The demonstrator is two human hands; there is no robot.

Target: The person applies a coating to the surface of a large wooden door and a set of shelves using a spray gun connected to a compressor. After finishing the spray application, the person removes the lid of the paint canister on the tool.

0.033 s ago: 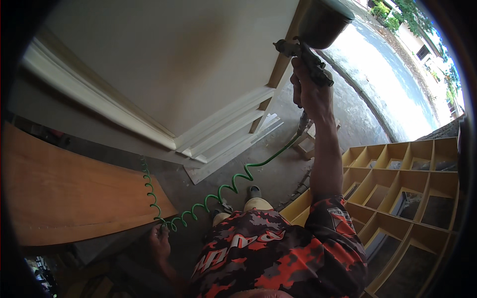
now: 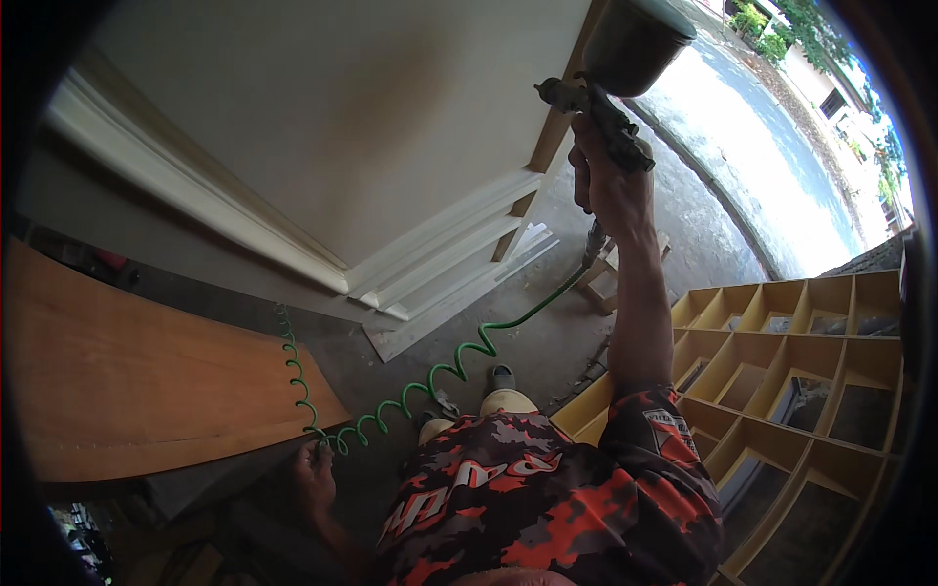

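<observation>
Spray gun [image 2: 614, 129]: metal in look, dull, stained
Cup [image 2: 637, 51]: smooth, dark, faintly glossy
Hose [image 2: 535, 311]: plastic in look, smooth, lightly shiny
White panel [image 2: 322, 127]: smooth, painted in look, low sheen
Orange-brown board [image 2: 161, 366]: wood, smooth, satin
Shelf unit [image 2: 868, 358]: pale wood, matt
Shirt [image 2: 547, 503]: cloth, matt
Floor [image 2: 547, 342]: concrete-like, matt

Grey floor [image 2: 547, 342], wooden shelving [image 2: 762, 354], road [image 2: 772, 146] (sunlit)
</observation>
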